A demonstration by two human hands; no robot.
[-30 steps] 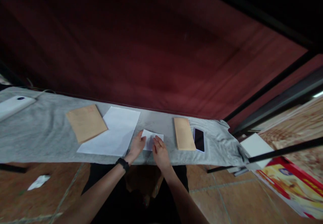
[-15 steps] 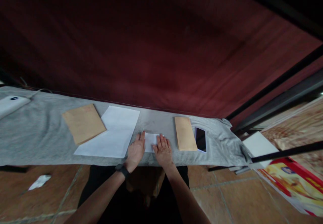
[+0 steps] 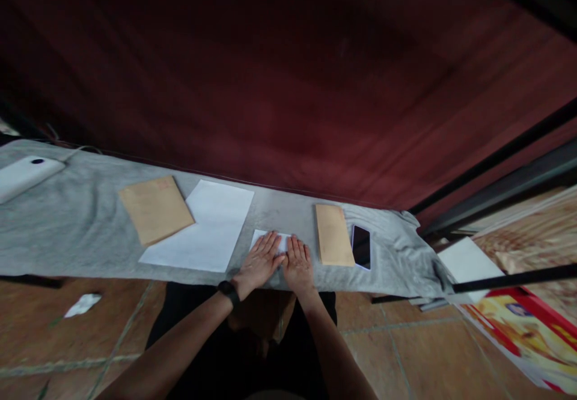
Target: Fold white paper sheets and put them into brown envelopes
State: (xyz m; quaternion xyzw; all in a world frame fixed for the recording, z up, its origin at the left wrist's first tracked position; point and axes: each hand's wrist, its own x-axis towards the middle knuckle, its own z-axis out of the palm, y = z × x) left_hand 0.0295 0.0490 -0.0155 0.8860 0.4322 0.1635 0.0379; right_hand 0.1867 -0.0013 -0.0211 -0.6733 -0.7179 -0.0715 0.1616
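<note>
A small folded piece of white paper (image 3: pixel 283 243) lies on the grey cloth in front of me, mostly covered by my hands. My left hand (image 3: pixel 260 263) rests flat on its left part with fingers stretched out. On its right part my right hand (image 3: pixel 297 263) lies flat, fingers pointing away from me. The two thumbs nearly meet. To the left is a large white sheet (image 3: pixel 211 225), partly under a stack of brown envelopes (image 3: pixel 157 210). Another brown envelope stack (image 3: pixel 333 234) lies to the right of my right hand.
A phone (image 3: pixel 361 247) lies right of the right-hand envelopes. The narrow table wears a grey cloth (image 3: pixel 90 225). A white device (image 3: pixel 27 174) with a cable sits at the far left. Behind hangs a dark red curtain (image 3: pixel 270 117). A red-and-yellow box (image 3: pixel 527 328) stands at the lower right.
My left hand has moved right, from the paper's left edge onto its top, close to my right hand. The view has shifted and tilted slightly.
</note>
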